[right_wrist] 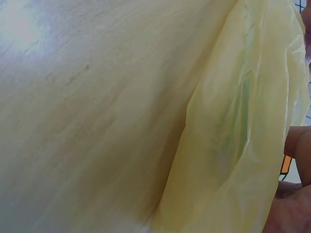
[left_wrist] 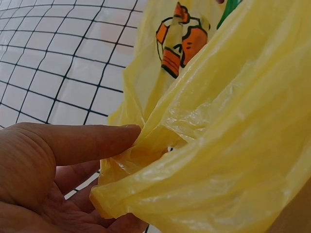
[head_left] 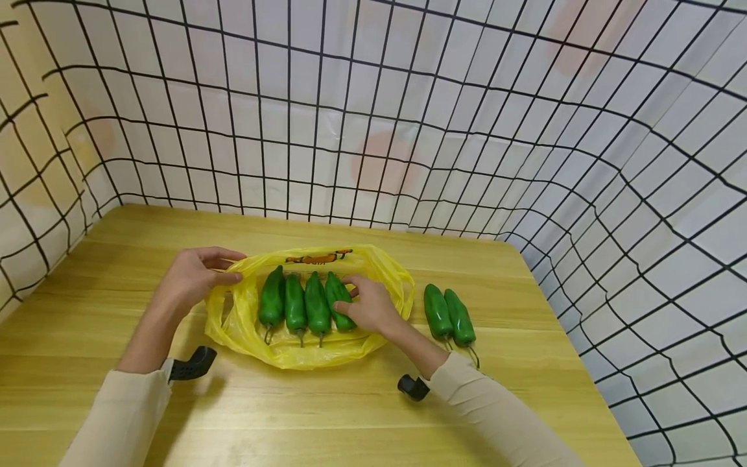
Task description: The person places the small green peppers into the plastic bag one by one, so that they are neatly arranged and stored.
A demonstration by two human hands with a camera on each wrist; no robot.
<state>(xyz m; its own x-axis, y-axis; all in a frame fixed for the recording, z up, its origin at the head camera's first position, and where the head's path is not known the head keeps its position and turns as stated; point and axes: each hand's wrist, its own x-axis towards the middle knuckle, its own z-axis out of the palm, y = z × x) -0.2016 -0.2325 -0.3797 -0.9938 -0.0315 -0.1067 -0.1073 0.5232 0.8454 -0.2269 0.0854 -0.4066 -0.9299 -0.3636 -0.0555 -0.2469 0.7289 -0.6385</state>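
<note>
A yellow plastic bag lies spread with its mouth facing up, an orange printed figure on its far side. Several green peppers lie in a row inside it, stems toward the near edge. My left hand pinches the bag's left edge; in the left wrist view the thumb lies on the yellow film, with fingers behind it. My right hand reaches into the bag and grips the rightmost pepper of the row. In the right wrist view, the bag wall hides most of that hand.
Two more green peppers lie side by side on the wooden table, right of the bag. A black wire grid over pale sheeting stands behind the table and along both sides. Black wrist mounts stick out near both sleeves.
</note>
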